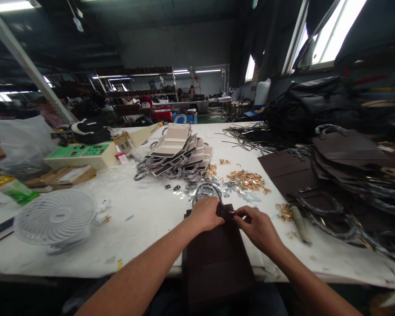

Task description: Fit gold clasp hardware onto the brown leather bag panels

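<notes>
Dark-brown bag (217, 267) spans the near edge of the table (145, 245), handle (208, 186) end outward, apparently to bring its top within reach of both hands. I have the left hand (204, 213) closed over that top beside the handle, presumably to brace it. My right hand (259, 226) is pinched nearly shut on a small gold-coloured fitting (232, 212) at the top edge. Loose gold-coloured hardware (246, 180) lies beyond, likely for easy pickup. My left fingertips are partly hidden; the fitting's shape and seating are indistinct; shadow obscures the bag's lower end.
</notes>
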### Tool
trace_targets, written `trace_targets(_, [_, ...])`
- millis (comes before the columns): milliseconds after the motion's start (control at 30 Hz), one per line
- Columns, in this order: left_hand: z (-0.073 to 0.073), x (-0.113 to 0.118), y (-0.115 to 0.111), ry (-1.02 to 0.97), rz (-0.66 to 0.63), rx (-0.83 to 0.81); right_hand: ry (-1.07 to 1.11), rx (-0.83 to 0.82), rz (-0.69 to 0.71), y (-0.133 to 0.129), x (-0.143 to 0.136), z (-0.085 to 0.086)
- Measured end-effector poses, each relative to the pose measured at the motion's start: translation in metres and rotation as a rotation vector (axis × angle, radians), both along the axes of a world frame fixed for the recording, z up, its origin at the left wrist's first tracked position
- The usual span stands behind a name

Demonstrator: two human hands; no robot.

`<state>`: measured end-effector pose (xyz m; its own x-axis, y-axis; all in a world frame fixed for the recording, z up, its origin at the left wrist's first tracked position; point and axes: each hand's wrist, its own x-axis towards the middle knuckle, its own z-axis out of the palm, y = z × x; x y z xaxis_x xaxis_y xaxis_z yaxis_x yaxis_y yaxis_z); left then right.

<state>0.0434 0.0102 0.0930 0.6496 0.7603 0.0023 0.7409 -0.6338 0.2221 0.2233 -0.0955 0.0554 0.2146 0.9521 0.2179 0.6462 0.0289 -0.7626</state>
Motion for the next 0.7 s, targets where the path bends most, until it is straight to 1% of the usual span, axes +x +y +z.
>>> trace_targets(67, [0.002,-0.001,-0.002,-0.009,0.013,-0.003,-0.008,0.024,-0.023,-0.002,0.0,-0.001])
trace_targets(133, [0.006,-0.002,-0.003,-0.015,0.02,-0.006,-0.034,0.085,-0.044,-0.003,-0.001,-0.004])
trace_targets(300, [0.012,-0.002,-0.006,-0.026,0.027,-0.011,-0.133,0.231,-0.043,-0.004,-0.009,-0.012])
trace_targets(400, [0.015,-0.002,-0.009,-0.036,0.024,-0.01,-0.149,0.286,-0.089,-0.005,-0.015,-0.016])
trace_targets(467, [0.017,-0.002,-0.01,-0.043,0.026,-0.009,-0.179,0.309,-0.11,-0.005,-0.018,-0.019])
trace_targets(567, [0.019,-0.003,-0.013,-0.051,0.029,-0.006,-0.223,0.325,-0.106,-0.005,-0.02,-0.021])
trace_targets(700, [0.019,-0.002,-0.015,-0.053,0.029,-0.004,-0.242,0.285,-0.1,-0.003,-0.022,-0.022])
